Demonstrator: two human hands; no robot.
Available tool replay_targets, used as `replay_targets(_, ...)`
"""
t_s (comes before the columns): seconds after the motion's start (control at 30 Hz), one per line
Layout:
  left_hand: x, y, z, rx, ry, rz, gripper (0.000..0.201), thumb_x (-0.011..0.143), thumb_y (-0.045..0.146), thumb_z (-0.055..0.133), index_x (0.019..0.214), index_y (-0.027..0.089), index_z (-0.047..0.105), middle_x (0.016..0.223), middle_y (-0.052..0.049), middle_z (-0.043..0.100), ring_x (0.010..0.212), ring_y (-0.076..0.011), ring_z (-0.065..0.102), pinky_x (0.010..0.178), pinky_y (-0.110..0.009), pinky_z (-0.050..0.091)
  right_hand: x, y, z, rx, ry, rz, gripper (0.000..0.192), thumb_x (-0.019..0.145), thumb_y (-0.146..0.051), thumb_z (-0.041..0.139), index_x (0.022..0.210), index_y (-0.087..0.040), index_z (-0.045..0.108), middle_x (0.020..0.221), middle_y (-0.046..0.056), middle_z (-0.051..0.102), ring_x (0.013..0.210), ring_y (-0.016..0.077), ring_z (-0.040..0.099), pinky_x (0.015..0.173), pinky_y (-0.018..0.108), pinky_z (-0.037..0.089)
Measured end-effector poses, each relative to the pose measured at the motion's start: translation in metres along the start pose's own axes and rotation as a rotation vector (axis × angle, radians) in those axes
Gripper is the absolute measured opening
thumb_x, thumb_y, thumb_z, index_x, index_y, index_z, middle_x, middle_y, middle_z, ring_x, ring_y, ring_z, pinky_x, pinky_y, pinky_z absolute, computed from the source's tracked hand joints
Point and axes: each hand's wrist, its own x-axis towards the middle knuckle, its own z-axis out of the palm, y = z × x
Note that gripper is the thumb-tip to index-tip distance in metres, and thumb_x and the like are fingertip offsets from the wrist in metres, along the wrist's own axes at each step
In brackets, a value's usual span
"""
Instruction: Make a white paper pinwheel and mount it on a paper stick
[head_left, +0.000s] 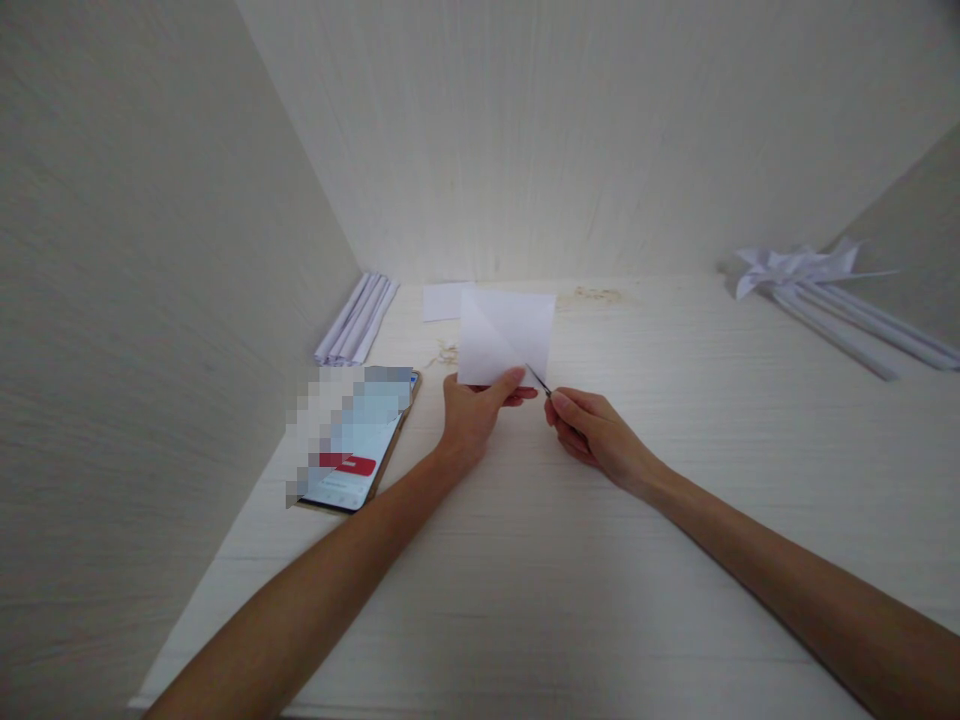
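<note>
My left hand (476, 405) pinches the near edge of a square white sheet of paper (506, 330), thumb on top and fingers underneath. A faint diagonal crease runs across the sheet. Closed round a thin, dark, pointed tool (538, 380) is my right hand (589, 430); its fingers hide the handle, so the exact kind cannot be made out. The tool's tip lies at the sheet's lower right corner, in line with the crease, close to my left thumb.
Left of my hands lies a phone (360, 440) with its screen lit. Several rolled paper tubes (358, 320) rest behind it. Another white paper piece (442, 301) lies near the back wall (510, 150). Paper pinwheels (799, 268) on paper sticks (847, 335) lie at the right.
</note>
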Motion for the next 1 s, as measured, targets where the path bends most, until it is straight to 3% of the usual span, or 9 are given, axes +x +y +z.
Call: replay_targets(1.0,-0.0013,-0.0023,0.001,-0.04,-0.063,-0.039,0.024,0.051,0.027,0.071,0.062,0.008,0.062,0.055,-0.006,0.065,0.05,-0.0169,0.063,0.049,-0.024,0.049,0.0013,0.0012,0.0008,0.045,0.012,-0.018,0.03,0.077,-0.043,0.045,0.061,-0.017,0.044,0.033,-0.011,0.029,0.028,0.0023,0.021,0.028,0.016,0.013)
